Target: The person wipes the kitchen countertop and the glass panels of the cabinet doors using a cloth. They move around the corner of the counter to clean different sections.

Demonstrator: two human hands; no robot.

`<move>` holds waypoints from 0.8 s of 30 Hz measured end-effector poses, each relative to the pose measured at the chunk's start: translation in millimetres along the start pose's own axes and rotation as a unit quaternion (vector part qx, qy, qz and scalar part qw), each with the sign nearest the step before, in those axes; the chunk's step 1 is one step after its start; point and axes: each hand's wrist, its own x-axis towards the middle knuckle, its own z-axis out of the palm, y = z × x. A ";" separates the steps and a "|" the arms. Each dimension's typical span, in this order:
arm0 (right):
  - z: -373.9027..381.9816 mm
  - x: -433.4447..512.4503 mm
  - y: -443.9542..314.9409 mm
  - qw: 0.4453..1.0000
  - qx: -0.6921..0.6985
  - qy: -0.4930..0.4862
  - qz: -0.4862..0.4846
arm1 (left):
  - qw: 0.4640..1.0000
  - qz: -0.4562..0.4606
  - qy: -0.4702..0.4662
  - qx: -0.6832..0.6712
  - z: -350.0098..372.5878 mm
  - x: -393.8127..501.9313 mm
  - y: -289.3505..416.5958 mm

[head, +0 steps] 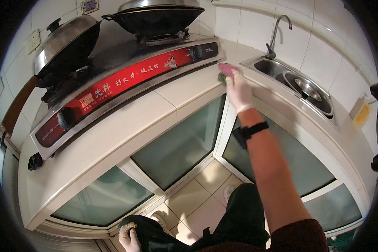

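My right hand (239, 89), in a whitish glove, grips a pink and green scrubbing pad (228, 68). The blurred pad is at the inner corner of the white tiled countertop (138, 111), between the gas stove and the sink. My left hand (129, 237), also gloved, is low in the view by my left knee, its fingers curled. Whether anything is inside it is hidden. Beside the pad stands the two-burner gas stove (135, 75) with a red front panel and black knobs. To the right, a stainless steel sink (264, 67) is set into the counter.
Two lidded black woks (159, 20) (71, 47) sit on the burners; the left one's wooden handle (19, 105) juts past the counter. A metal basin (308, 91) lies in the sink under the faucet (272, 41). Frosted-glass cabinet doors (181, 145) line both sides below.
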 end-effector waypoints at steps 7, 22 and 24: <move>-12.9 -57.5 -110.3 0.939 0.258 -0.092 -0.210 | 0.999 0.012 -0.017 -0.032 1.7 -2.2 -14.4; -11.2 -46.1 -200.6 0.818 0.179 -0.307 -0.453 | 0.997 -0.061 -0.037 -0.019 15.5 -8.8 -13.3; -16.3 -32.5 -165.2 0.837 0.147 -0.291 -0.439 | 0.998 -0.046 -0.031 -0.002 12.6 -10.1 -12.5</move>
